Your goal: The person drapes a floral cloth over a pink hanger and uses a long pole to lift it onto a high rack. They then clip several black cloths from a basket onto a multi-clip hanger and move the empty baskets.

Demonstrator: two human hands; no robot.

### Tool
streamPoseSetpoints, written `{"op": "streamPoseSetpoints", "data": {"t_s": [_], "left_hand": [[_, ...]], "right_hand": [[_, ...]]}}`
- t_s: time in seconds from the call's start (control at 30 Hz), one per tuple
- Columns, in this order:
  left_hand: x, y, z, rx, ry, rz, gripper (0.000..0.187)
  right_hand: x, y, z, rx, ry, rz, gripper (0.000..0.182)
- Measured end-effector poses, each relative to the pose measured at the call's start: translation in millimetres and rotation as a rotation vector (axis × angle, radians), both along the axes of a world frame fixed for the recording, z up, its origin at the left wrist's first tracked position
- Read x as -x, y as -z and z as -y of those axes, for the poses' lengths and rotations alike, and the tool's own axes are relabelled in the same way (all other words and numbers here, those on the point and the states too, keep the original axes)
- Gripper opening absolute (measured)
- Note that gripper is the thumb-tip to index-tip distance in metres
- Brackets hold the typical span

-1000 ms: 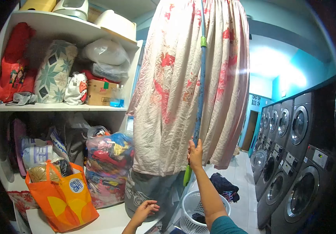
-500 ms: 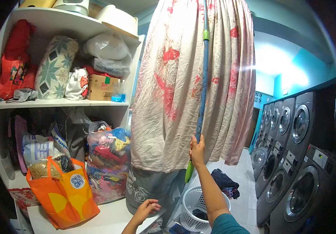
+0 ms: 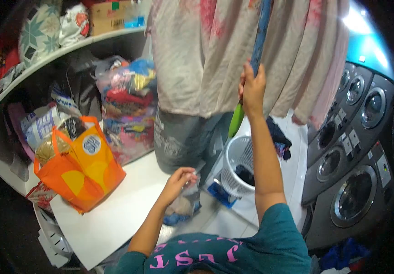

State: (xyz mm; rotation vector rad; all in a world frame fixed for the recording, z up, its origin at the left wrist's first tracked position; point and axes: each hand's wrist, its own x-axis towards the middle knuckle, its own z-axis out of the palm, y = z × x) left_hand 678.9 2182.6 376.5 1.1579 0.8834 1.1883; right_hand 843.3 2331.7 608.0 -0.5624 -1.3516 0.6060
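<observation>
My right hand point(image 3: 252, 91) is wrapped round the lower part of a blue pole point(image 3: 261, 32) with a green end grip point(image 3: 236, 121). The pole runs up in front of a hanging floral curtain point(image 3: 233, 64), pale with red flowers; its top is out of view. My left hand point(image 3: 178, 182) is held low, fingers loosely bent and apart, with nothing in it. A dark grey printed bag point(image 3: 174, 141) stands just beyond that hand. Below the pole's tip is a white slatted laundry basket point(image 3: 235, 153) with dark cloth inside.
Left, an orange shopping bag point(image 3: 80, 169) sits on a white shelf top point(image 3: 110, 219) near a clear bag of clothes point(image 3: 128, 100). Dark clothes point(image 3: 279, 137) lie on the floor beyond the basket. Stacked grey washing machines point(image 3: 354, 196) line the right side.
My view has tilted down, so the shelves, curtain and basket sit higher in the picture and my shirt shows. My right hand still grips the pole; my left hand stays free.
</observation>
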Motion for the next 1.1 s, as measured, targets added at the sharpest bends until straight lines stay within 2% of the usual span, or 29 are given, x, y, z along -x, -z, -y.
{"op": "streamPoseSetpoints", "data": {"t_s": [0.07, 0.13, 0.2, 0.27, 0.33, 0.37, 0.4, 0.57, 1.0, 1.1], "left_hand": [[-1, 7, -1, 0.014, 0.017, -0.014, 0.027], [-2, 10, -3, 0.029, 0.019, -0.011, 0.027], [-1, 9, -4, 0.065, -0.020, -0.024, 0.029], [-2, 16, -8, -0.010, -0.053, -0.083, 0.031], [-3, 22, -13, -0.061, -0.025, -0.104, 0.035], [-5, 27, -17, 0.010, 0.004, -0.049, 0.037], [-6, 36, -22, 0.003, 0.039, -0.019, 0.035], [-14, 19, -23, 0.010, 0.084, 0.014, 0.030], [0, 20, -5, -0.007, 0.048, -0.021, 0.030], [-1, 24, -3, -0.003, 0.039, 0.001, 0.030]], "right_hand": [[-1, 5, -2, 0.044, 0.016, -0.011, 0.025], [-6, 4, -6, -0.018, -0.033, -0.007, 0.026], [-8, 2, -4, 0.013, 0.037, 0.008, 0.021], [-11, 3, -7, -0.026, 0.113, 0.061, 0.017], [-11, 3, -10, -0.061, 0.136, 0.068, 0.018], [-9, 1, -6, 0.002, 0.132, 0.053, 0.021], [-14, 11, -27, -0.098, 0.214, 0.112, 0.023], [-7, 2, -1, -0.012, -0.031, -0.049, 0.022], [-8, -2, 0, -0.049, -0.030, -0.046, 0.027], [-7, -8, 6, 0.016, -0.075, -0.064, 0.026]]}}
